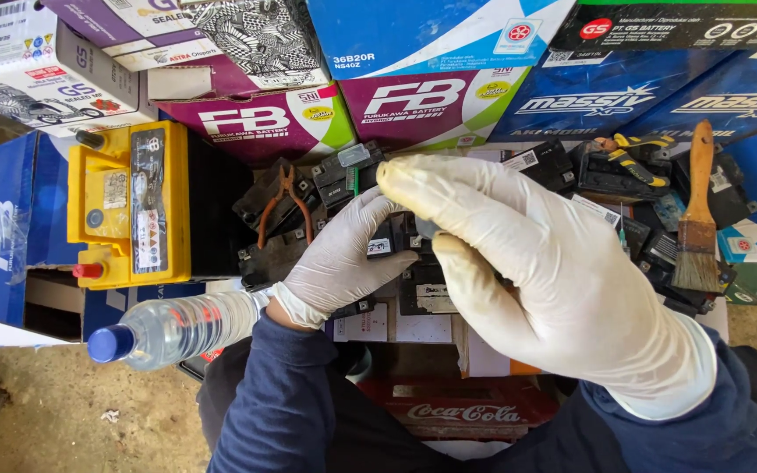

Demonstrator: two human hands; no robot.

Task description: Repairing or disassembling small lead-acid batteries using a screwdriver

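Note:
Both my hands wear white gloves and dark blue sleeves. My left hand [339, 258] grips a small black battery [389, 238] from its left side, holding it up in front of me. My right hand [536, 254] curls over the top and right of the same battery, fingers bent down onto it, hiding most of it. Under the hands lie several other small black batteries [422, 293] on white paper.
A yellow-topped battery [129, 206] stands at left, with orange-handled pliers [286, 206] beside it. A clear plastic bottle with a blue cap [173, 328] lies low left. A wooden paintbrush [698, 215] rests at right. Coloured battery cartons [431, 105] are stacked behind. A red crate [457, 407] sits below.

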